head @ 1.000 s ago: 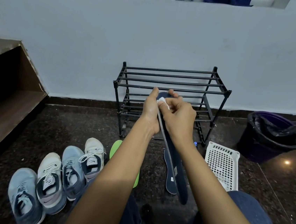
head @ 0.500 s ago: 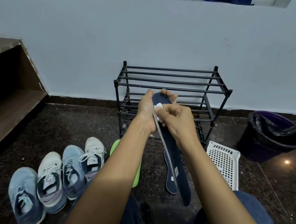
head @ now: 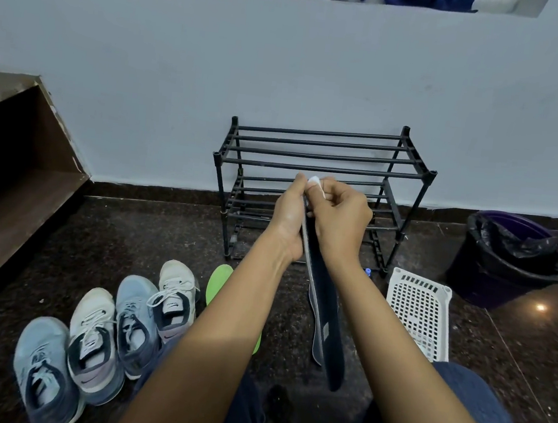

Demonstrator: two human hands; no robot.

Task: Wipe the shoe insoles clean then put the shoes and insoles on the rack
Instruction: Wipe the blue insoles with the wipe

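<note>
A dark navy insole is held nearly edge-on in front of me, toe end up. My left hand grips its upper part from the left. My right hand pinches a small white wipe at the insole's top end. A second dark insole lies on the floor behind it, mostly hidden. A green insole lies on the floor, partly under my left forearm. Several grey, white and blue sneakers stand in a row at lower left. The black rack stands bare against the wall.
A white plastic basket lies on the dark floor right of the rack. A purple bin with a black liner stands further right. A brown wooden shelf unit lines the left side. My knees in blue trousers fill the bottom.
My right hand slid the wipe up from the insole's forefoot to its top end, and the insole turned more edge-on. My left hand kept its grip.
</note>
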